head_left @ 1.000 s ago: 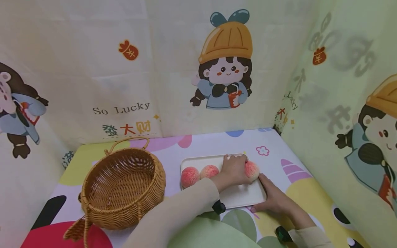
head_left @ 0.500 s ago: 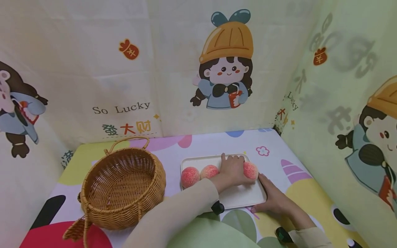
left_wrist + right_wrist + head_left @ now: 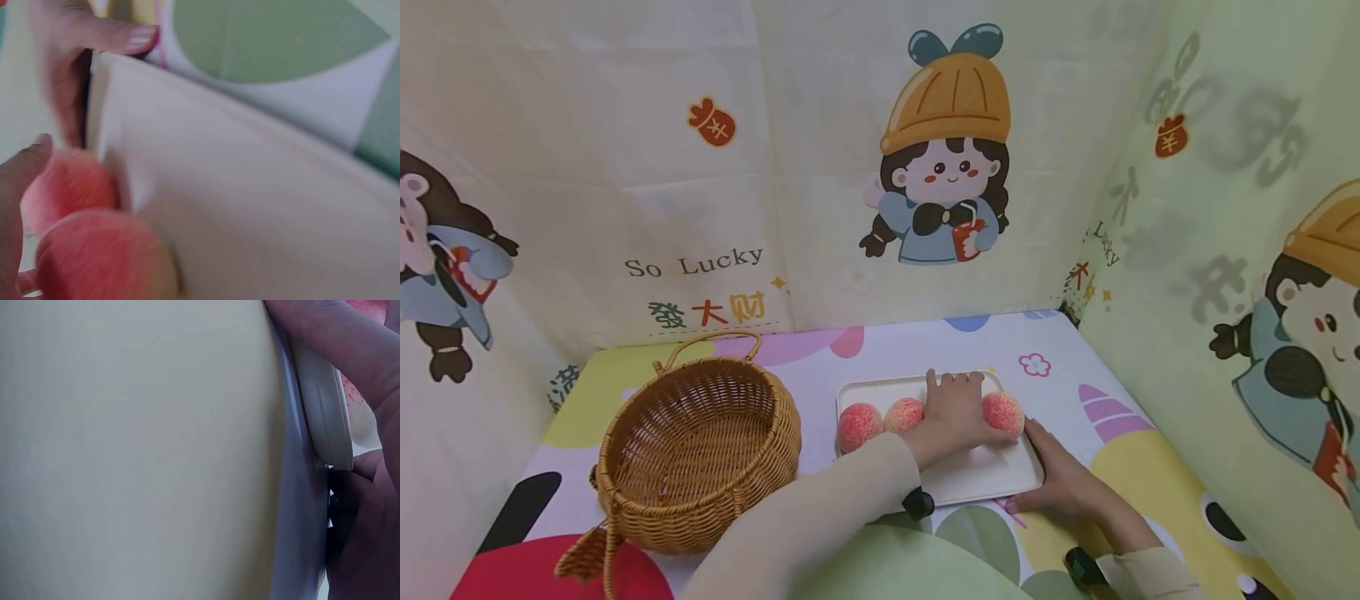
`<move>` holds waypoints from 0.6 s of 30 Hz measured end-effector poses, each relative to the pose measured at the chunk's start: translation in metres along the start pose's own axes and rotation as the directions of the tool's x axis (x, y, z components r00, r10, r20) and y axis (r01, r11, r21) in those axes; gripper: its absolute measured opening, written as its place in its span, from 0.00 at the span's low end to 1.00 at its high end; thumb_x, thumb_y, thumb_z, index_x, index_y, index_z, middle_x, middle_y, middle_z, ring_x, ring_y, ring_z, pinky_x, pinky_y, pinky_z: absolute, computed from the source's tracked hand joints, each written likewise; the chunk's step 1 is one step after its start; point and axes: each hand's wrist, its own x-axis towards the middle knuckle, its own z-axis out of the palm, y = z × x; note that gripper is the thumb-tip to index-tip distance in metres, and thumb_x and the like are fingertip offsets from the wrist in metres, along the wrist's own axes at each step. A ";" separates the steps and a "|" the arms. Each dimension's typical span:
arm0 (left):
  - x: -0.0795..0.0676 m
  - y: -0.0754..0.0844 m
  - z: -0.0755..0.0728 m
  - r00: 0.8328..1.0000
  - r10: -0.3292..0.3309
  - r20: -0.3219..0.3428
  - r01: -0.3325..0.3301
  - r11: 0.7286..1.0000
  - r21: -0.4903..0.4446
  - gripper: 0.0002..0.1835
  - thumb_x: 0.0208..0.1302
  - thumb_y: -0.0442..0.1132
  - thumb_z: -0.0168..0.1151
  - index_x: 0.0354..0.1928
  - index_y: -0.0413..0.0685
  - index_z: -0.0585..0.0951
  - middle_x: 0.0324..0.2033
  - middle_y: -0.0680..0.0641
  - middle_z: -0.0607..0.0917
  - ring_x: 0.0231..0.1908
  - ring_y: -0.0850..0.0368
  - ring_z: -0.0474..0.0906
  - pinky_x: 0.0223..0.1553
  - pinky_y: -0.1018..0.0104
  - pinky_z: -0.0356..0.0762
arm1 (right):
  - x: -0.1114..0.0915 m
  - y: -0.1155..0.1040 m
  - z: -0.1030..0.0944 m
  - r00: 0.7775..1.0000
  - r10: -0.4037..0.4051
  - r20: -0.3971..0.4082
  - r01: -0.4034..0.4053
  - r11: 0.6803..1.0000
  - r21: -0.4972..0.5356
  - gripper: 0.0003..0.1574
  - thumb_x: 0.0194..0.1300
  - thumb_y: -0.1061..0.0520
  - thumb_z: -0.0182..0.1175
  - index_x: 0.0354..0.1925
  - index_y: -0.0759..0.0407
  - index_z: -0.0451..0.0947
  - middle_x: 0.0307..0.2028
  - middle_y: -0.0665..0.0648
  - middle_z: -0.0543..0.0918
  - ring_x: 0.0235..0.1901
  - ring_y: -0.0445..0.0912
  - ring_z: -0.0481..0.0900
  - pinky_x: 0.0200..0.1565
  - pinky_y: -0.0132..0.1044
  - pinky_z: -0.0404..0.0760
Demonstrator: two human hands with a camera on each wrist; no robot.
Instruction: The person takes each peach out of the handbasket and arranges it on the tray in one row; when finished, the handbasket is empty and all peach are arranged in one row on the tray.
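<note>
A white tray (image 3: 977,479) carries pink peaches: a left peach (image 3: 860,427), a second peach (image 3: 904,414) and a right peach (image 3: 1003,414). My left hand (image 3: 955,412) reaches over the row, fingers toward the back rim and thumb beside the right peach. The left wrist view shows a near peach (image 3: 106,256) by that hand's palm and fingers, hidden from the head view, and a farther peach (image 3: 69,187) by the thumb. My right hand (image 3: 1063,471) holds the tray's front right corner, thumb along the front edge and fingers along the side.
Left of the tray stands a round wicker basket (image 3: 700,450) with a raised handle and nothing inside. A patterned cloth (image 3: 820,358) covers the table. Printed curtains (image 3: 820,167) close off the back and sides.
My left hand has shifted slightly left and its fingers have come away from the right peach. That peach has moved a little left. My right hand and the tray stay in place.
</note>
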 end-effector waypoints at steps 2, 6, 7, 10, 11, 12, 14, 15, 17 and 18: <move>-0.003 -0.009 -0.014 1.000 -0.022 -0.002 0.022 0.999 -0.042 0.55 0.46 0.85 0.57 0.69 0.55 0.71 0.58 0.51 0.81 0.59 0.50 0.75 0.68 0.42 0.57 | 0.002 0.000 0.000 1.000 -0.006 -0.001 0.006 1.000 -0.002 0.88 0.34 0.36 0.84 0.80 0.60 0.44 0.76 0.70 0.53 0.72 0.65 0.52 0.67 0.68 0.52; -0.007 -0.035 -0.045 0.998 -0.056 -0.042 0.050 0.989 -0.138 0.49 0.57 0.82 0.49 0.69 0.55 0.71 0.58 0.50 0.81 0.57 0.50 0.75 0.66 0.43 0.59 | 0.004 0.000 0.000 1.000 -0.008 -0.001 0.008 1.000 -0.012 0.88 0.34 0.35 0.84 0.80 0.60 0.45 0.75 0.71 0.53 0.72 0.67 0.51 0.67 0.69 0.51; -0.009 -0.042 -0.054 0.997 -0.060 -0.058 0.050 0.986 -0.158 0.47 0.59 0.80 0.48 0.69 0.54 0.72 0.58 0.50 0.81 0.58 0.49 0.75 0.66 0.42 0.59 | 0.004 0.000 0.000 1.000 -0.006 -0.001 0.006 1.000 -0.014 0.88 0.33 0.35 0.85 0.80 0.60 0.45 0.75 0.71 0.53 0.72 0.68 0.51 0.67 0.69 0.51; -0.017 -0.068 -0.080 0.991 -0.074 -0.111 0.053 0.982 -0.181 0.44 0.63 0.78 0.48 0.67 0.54 0.74 0.58 0.48 0.81 0.59 0.47 0.74 0.66 0.41 0.58 | 0.004 -0.001 -0.001 1.000 -0.007 -0.001 0.007 1.000 -0.012 0.88 0.33 0.36 0.85 0.80 0.60 0.45 0.75 0.72 0.54 0.72 0.68 0.52 0.67 0.69 0.51; -0.021 -0.078 -0.090 0.988 -0.077 -0.132 0.052 0.982 -0.180 0.43 0.63 0.78 0.48 0.66 0.54 0.75 0.59 0.48 0.80 0.60 0.46 0.73 0.67 0.40 0.56 | 0.004 -0.001 -0.001 1.000 -0.010 -0.001 0.010 1.000 -0.011 0.88 0.32 0.36 0.85 0.80 0.60 0.45 0.75 0.72 0.54 0.72 0.68 0.53 0.67 0.69 0.51; -0.025 -0.088 -0.100 0.984 -0.079 -0.157 0.051 0.984 -0.171 0.42 0.63 0.77 0.47 0.65 0.54 0.76 0.59 0.48 0.80 0.61 0.45 0.72 0.68 0.40 0.55 | 0.004 -0.001 -0.002 1.000 -0.014 -0.003 0.014 1.000 -0.011 0.88 0.32 0.36 0.85 0.80 0.60 0.45 0.75 0.72 0.54 0.71 0.68 0.53 0.66 0.69 0.51; -0.034 -0.110 -0.122 0.975 -0.094 -0.203 0.063 0.986 -0.152 0.42 0.63 0.78 0.47 0.65 0.54 0.77 0.62 0.46 0.78 0.64 0.43 0.69 0.70 0.38 0.50 | 0.004 -0.002 -0.004 1.000 -0.020 -0.006 0.020 1.000 -0.014 0.88 0.32 0.36 0.85 0.80 0.60 0.46 0.74 0.71 0.55 0.71 0.67 0.54 0.66 0.69 0.53; -0.039 -0.122 -0.133 0.969 -0.103 -0.225 0.072 0.987 -0.143 0.43 0.63 0.78 0.47 0.64 0.54 0.77 0.64 0.46 0.77 0.66 0.42 0.68 0.70 0.38 0.48 | 0.004 -0.003 -0.005 1.000 -0.023 -0.008 0.023 1.000 -0.016 0.88 0.32 0.37 0.85 0.79 0.60 0.46 0.74 0.71 0.55 0.71 0.66 0.55 0.66 0.69 0.53; -0.051 -0.147 -0.154 0.955 -0.128 -0.269 0.093 0.986 -0.137 0.44 0.62 0.79 0.47 0.65 0.54 0.76 0.67 0.45 0.74 0.69 0.40 0.64 0.71 0.36 0.43 | 0.004 -0.004 -0.007 1.000 -0.024 -0.009 0.024 0.999 -0.021 0.88 0.33 0.37 0.85 0.80 0.61 0.45 0.74 0.71 0.54 0.71 0.66 0.54 0.66 0.69 0.53; -0.058 -0.159 -0.164 0.947 -0.142 -0.287 0.104 0.984 -0.143 0.44 0.62 0.79 0.48 0.66 0.54 0.76 0.67 0.44 0.73 0.69 0.39 0.62 0.71 0.36 0.42 | 0.004 -0.004 -0.008 1.000 -0.023 -0.009 0.023 0.999 -0.026 0.88 0.33 0.37 0.85 0.80 0.60 0.45 0.74 0.71 0.54 0.71 0.66 0.54 0.66 0.69 0.53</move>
